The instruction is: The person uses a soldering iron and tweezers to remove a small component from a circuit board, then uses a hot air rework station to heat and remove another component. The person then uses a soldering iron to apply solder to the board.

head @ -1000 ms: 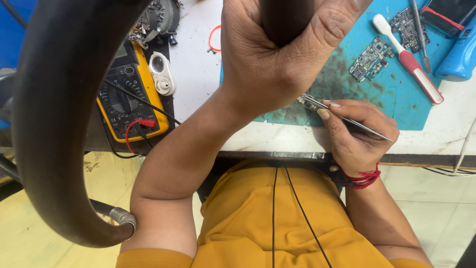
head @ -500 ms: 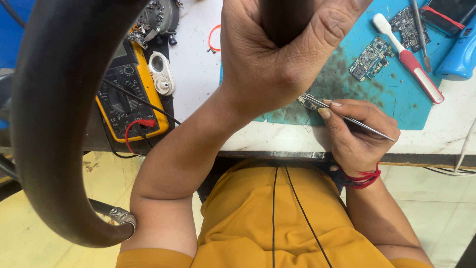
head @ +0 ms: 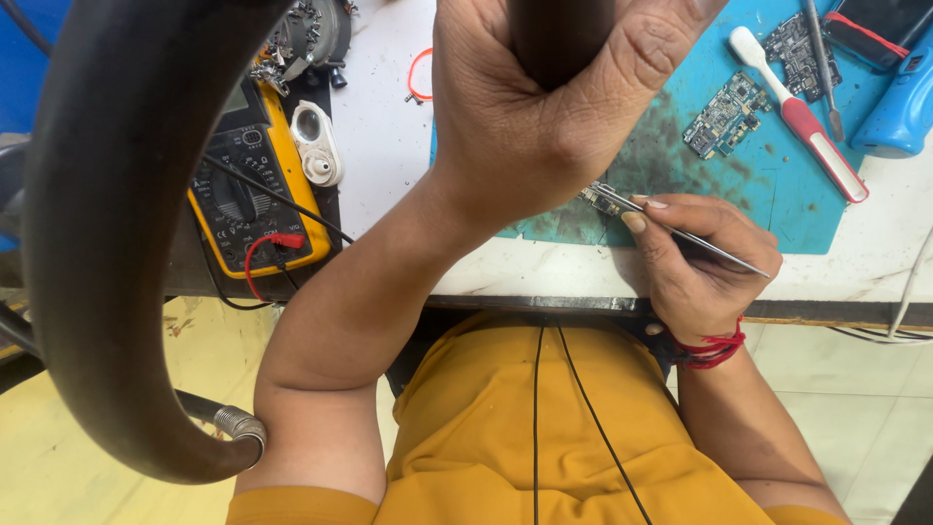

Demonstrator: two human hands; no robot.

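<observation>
My left hand (head: 544, 107) is raised close to the camera, its fingers wrapped round a thick dark tube (head: 559, 34) that loops down the left side as a black hose (head: 107, 243). Lower on the bench, my right hand (head: 695, 258) pinches metal tweezers (head: 680, 233). Their tips rest on a small circuit board (head: 601, 197) at the near edge of a teal work mat (head: 739, 185). Most of that board is hidden behind my left hand.
A yellow multimeter (head: 248, 185) with red and black leads lies at the left, a white loupe (head: 316, 146) beside it. On the mat lie two more circuit boards (head: 724, 112), a red and white brush (head: 802, 112), a blue tool (head: 894, 107). The table's front edge (head: 544, 301) runs above my yellow shirt.
</observation>
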